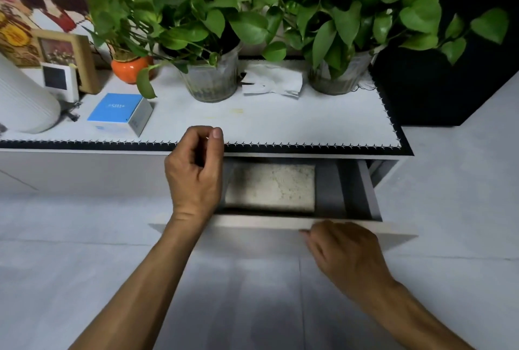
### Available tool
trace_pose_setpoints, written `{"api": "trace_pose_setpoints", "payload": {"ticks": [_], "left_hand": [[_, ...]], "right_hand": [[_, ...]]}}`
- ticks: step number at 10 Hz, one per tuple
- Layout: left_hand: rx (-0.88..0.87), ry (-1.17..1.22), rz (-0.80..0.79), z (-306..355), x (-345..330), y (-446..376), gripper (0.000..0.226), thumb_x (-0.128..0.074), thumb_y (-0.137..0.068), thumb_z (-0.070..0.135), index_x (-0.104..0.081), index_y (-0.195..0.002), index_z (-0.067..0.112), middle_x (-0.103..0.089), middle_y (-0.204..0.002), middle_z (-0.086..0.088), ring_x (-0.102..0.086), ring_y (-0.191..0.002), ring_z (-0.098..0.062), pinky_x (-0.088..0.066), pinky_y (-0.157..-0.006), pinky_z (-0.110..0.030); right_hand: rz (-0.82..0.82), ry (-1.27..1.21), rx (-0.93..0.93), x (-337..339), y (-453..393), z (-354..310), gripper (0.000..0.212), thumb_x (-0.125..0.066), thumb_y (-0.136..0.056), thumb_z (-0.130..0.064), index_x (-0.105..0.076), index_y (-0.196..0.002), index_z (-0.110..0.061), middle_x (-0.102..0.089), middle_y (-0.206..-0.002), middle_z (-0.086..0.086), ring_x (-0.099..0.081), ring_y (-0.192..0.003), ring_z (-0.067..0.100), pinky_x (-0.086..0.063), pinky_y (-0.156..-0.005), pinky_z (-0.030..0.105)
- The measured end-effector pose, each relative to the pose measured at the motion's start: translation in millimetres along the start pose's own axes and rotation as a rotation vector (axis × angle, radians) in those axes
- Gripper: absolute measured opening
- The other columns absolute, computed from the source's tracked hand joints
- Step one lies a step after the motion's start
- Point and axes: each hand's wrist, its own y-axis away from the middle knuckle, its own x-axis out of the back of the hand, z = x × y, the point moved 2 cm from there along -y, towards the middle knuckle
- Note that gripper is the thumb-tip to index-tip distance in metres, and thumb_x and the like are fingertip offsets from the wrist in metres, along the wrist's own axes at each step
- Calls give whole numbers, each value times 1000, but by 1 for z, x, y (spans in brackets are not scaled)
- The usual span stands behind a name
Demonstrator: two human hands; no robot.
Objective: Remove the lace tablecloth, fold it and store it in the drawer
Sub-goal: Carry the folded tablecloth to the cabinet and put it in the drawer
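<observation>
The folded lace tablecloth (pixel 269 187) lies flat inside the open drawer (pixel 280 222), near the middle of its floor, with its long axis parallel to the drawer's front edge. Your right hand (pixel 344 251) rests on that front edge, fingers curled over the panel, directly in front of the cloth (so it is the nearer one for pushing). Your left hand (pixel 195 170) hovers above the drawer's left part, loosely closed and holding nothing. I judge that only closing remains: push straight back, towards the cabinet.
</observation>
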Motion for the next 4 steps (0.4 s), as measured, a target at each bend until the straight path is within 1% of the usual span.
{"api": "trace_pose_setpoints", "payload": {"ticks": [1, 2, 3, 4], "left_hand": [[-7, 1, -7, 5, -4, -1, 29, -54, -96, 34, -57, -77, 12, -54, -66, -10, -48, -62, -28, -41, -57, -36], [47, -14, -91, -7, -6, 5, 30, -56, -94, 35, -57, -74, 13, -53, -63, -15, -47, -59, -32, -44, -55, -42], [87, -45, -143, -17, -6, 18, 19, -58, -92, 34, -61, -80, 19, -60, -70, -7, -53, -61, -27, -47, -56, -40], [148, 22, -100, -18, -3, 25, 9, -57, -89, 29, -61, -97, 28, -64, -89, 6, -58, -72, -18, -48, -59, -33]], "right_hand": [[-33, -41, -150, -10, -8, 13, 20, -77, -75, -12, -57, -78, -14, -60, -60, 2, -56, -51, 22, -51, -50, 33], [-195, -97, -267, -27, -11, 26, 47, -71, -81, -25, -57, -125, -13, -68, -118, 8, -63, -110, 29, -50, -97, 41], [-337, -151, -314, -37, -15, 42, 72, -65, -86, -31, -32, -149, -17, -37, -156, 3, -26, -147, 27, -26, -118, 45], [-471, -219, -351, -46, -17, 51, 90, -60, -89, -38, 1, -155, -30, 1, -165, -10, 10, -151, 17, -9, -123, 46]]}}
